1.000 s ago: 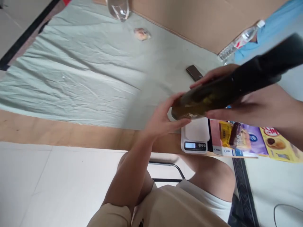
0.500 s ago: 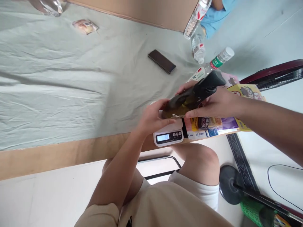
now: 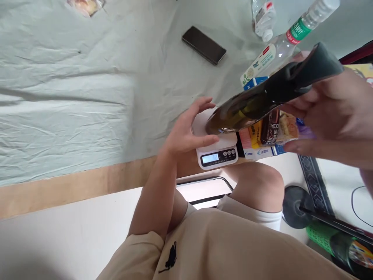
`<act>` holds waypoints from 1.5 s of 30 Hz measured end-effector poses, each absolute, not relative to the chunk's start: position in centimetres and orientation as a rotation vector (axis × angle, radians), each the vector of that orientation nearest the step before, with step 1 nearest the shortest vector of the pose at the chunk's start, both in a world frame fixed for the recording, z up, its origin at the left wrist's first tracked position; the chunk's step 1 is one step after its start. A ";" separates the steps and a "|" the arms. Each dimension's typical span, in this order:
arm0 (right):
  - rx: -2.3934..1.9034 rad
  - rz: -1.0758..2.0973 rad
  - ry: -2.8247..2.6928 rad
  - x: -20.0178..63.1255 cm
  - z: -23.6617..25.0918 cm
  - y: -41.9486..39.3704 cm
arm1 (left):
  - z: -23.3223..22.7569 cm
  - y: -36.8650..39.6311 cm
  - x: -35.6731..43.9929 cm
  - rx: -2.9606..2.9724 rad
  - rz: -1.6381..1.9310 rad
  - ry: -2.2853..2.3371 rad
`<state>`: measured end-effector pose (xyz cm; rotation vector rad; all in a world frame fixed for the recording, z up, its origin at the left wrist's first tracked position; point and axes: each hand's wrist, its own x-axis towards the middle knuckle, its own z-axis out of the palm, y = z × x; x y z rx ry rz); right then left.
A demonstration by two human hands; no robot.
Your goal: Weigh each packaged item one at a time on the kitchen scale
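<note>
— Since half a second ago, has the dark olive-green glass bottle with the black-wrapped neck gone anywhere?

— Its neck has swung up toward the camera and off to the right, while its base has stayed low over the small white digital kitchen scale. The left hand has let go of the base: it was cupped round it before, and now its fingers are spread wide, thumb stretched along the scale's top edge just below the bottle's bottom rim.

— And the right hand?

— It carries the bottle, fingers curled round the upper body and neck. The bottle is tilted steeply, neck high and to the right. I cannot tell whether the base touches the scale platform or hangs just above it.

— Where does the scale stand?

— At the near edge of the table, on the wrinkled pale green cloth, its lit display facing the person. Just to its right lies a colourful printed snack box, partly hidden under the bottle and the right hand.

— Anything else around?

— A black smartphone lies flat on the cloth, well beyond the scale. Clear plastic water bottles with red and green labels lie near the far right corner, behind the dark bottle. A small wrapped snack sits at the top edge of the view, far to the left.
</note>
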<state>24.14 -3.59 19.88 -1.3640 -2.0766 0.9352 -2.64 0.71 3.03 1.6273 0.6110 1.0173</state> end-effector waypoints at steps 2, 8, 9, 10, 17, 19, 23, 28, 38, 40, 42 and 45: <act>-1.341 1.048 -2.036 24.8 19.5 -5.0 | 2.9 0.6 -2.4 1.630 1.004 0.582; -1.343 1.078 -1.931 26.2 18.3 -6.7 | 2.2 0.7 -1.8 1.663 1.061 0.524; -1.354 1.067 -1.923 26.2 18.1 -6.9 | 2.1 0.7 -1.8 1.660 1.056 0.524; -1.360 1.055 -1.917 26.2 18.0 -7.0 | 2.0 0.8 -1.8 1.655 1.054 0.527; -1.388 0.973 -1.943 26.3 18.4 -7.0 | 2.5 0.6 -2.2 1.646 1.028 0.615; -1.388 0.952 -1.965 26.3 18.8 -6.7 | 3.0 0.3 -2.4 1.655 1.011 0.660; -1.367 0.844 -1.962 25.2 19.7 -6.0 | 3.8 0.0 -2.6 1.661 0.978 0.730; -1.356 0.696 -1.911 22.5 20.9 -5.3 | 3.8 -0.1 -2.0 1.645 1.005 0.708; -1.374 0.622 -1.973 20.6 22.1 -3.4 | 3.6 0.0 -0.8 1.665 1.026 0.744; -1.389 0.643 -1.999 20.3 22.6 -3.0 | 3.4 0.0 -0.8 1.668 1.033 0.734; -1.398 0.647 -2.026 20.0 23.0 -2.7 | 3.3 0.0 -0.8 1.673 1.052 0.715; -1.424 0.646 -2.049 19.4 23.5 -2.3 | 3.1 0.0 -0.7 1.684 1.088 0.702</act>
